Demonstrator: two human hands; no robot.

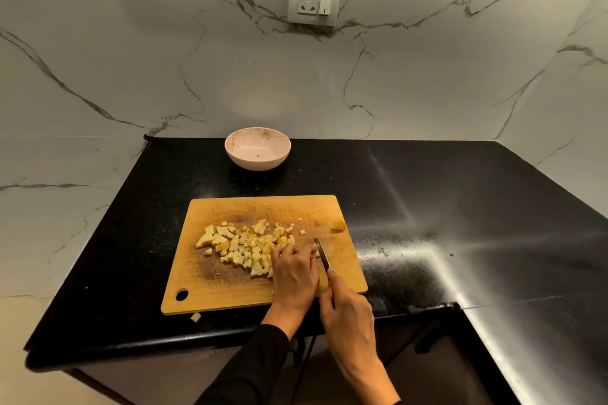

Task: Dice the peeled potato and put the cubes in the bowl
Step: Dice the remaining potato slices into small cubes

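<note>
Head view: both hands over the near right part of a rectangular wooden cutting board (210, 286).
Right hand (348, 312): gripping the handle of a slim steel-bladed knife (321, 253), forefinger along its back, blade tip down on the board.
Left hand (296, 270): fingers curled, knuckles just beside the blade, pressing down on potato that it mostly hides.
Pale yellow potato cubes (243, 245): heaped mid-board, touching the left hand; one stray cube (195, 317) on the black speckled desk (427, 191) beside the board's near edge.
Round pink bowl (257, 149): beyond the board, holding only dark specks.
Writing: none legible.
</note>
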